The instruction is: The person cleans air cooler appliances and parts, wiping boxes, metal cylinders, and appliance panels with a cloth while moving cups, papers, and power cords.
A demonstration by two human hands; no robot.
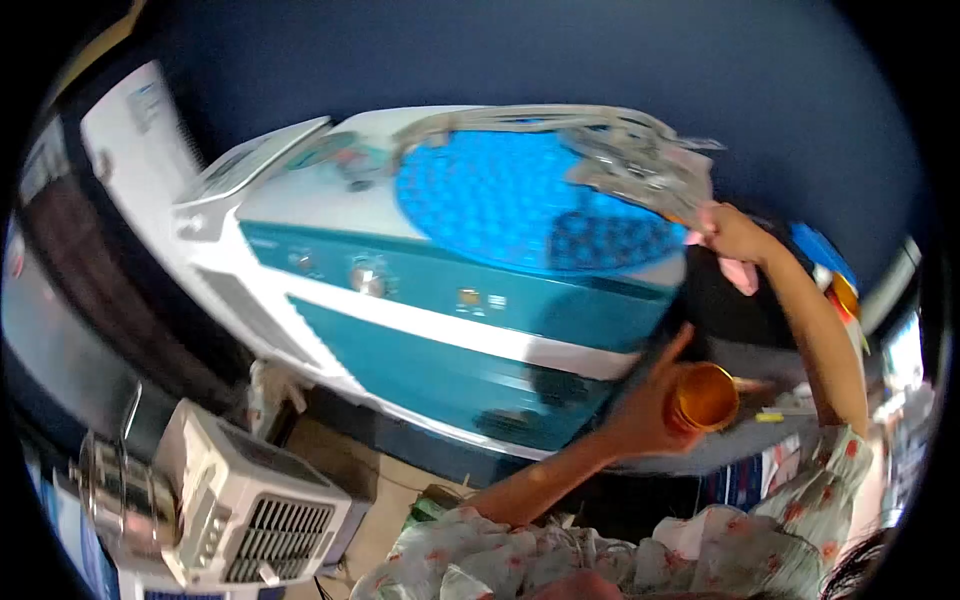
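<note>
My left hand (655,405) is closed around an orange-gold cup (706,398), its round mouth tipped toward me. Farther up on the right, my right hand (738,236) has its fingers closed on a pink cloth-like piece (739,274); blur hides its exact kind. Just beyond those fingers lies a crumpled grey plastic sheet or bag (655,165), perhaps touching them. It partly covers a round blue dimpled mat (490,200) on top of a teal and white washing machine (420,345).
Knobs (368,278) line the washing machine's front panel. A white air cooler (255,510) stands at lower left, beside a metal rack or vessel (120,490). Dark cloth or a bag (735,315) lies below my right hand. A dark blue wall (560,55) rises behind.
</note>
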